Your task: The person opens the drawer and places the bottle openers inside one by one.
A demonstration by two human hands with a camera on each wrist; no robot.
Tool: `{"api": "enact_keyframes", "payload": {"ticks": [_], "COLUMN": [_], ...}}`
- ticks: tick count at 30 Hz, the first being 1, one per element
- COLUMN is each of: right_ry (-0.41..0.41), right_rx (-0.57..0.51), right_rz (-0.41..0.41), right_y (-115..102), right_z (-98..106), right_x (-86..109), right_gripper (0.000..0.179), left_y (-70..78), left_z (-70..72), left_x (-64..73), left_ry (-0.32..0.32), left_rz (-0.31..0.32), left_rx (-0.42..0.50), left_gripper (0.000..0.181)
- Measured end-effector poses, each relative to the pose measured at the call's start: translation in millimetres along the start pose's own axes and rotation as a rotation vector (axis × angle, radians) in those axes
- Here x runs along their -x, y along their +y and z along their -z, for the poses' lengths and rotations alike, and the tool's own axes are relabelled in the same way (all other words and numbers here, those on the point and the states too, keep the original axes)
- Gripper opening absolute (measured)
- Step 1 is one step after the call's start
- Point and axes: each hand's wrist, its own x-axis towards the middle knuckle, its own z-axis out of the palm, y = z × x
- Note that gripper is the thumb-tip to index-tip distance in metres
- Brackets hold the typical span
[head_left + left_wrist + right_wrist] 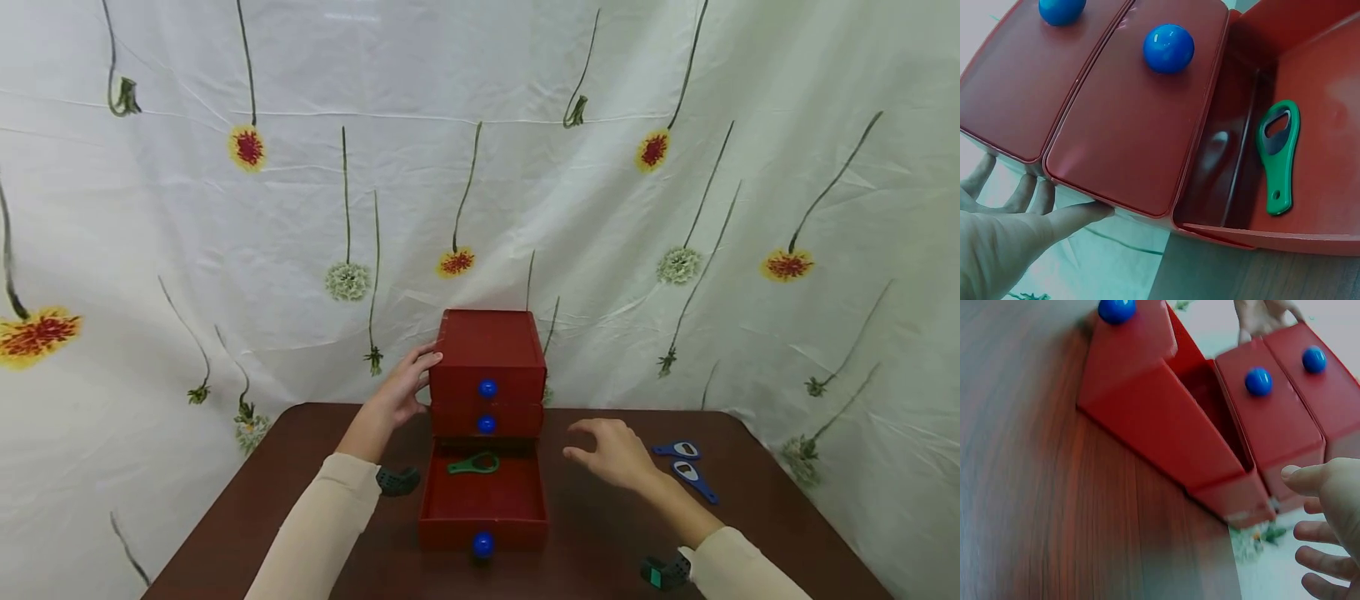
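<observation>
A red chest of drawers (491, 340) with blue round knobs stands on the table, its bottom drawer (480, 500) pulled out and the two above it closed. Inside that drawer lies a green bottle opener (1279, 156). My left hand (401, 387) rests against the chest's left side with its fingers spread. To the right of the chest, my right hand (611, 450) hovers over the table, fingers loosely bent and holding nothing; the right wrist view shows the same hand (1335, 531) beside the drawers.
Two blue bottle openers, one upper (678, 450) and one lower (694, 482), lie on the dark brown table (300, 500) to the right of my right hand. Behind the table hangs a white cloth (412, 183) printed with flowers.
</observation>
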Motion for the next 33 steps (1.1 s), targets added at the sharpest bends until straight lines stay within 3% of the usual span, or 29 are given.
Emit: {"api": "enact_keyframes", "payload": {"ticks": [12, 27, 33], "right_ry": [0.021, -0.011, -0.034], "right_rx": [0.079, -0.06, -0.062], "right_rz": [-0.104, -0.22, -0.28], "right_y": [48, 111, 133], "right_z": [16, 30, 35], "right_x": [18.2, 49.1, 64.4], "right_gripper": [0.04, 0.047, 0.048], "left_y": [0.6, 0.6, -0.7], "left_z": [1.6, 2.0, 2.1], "left_x": [2.5, 1.1, -0.1], "left_ry": [-0.008, -0.012, -0.01], "left_rz": [0.002, -0.001, -0.002], "left_rx": [-0.007, 0.003, 0.009], "left_gripper": [0.067, 0.068, 0.067]}}
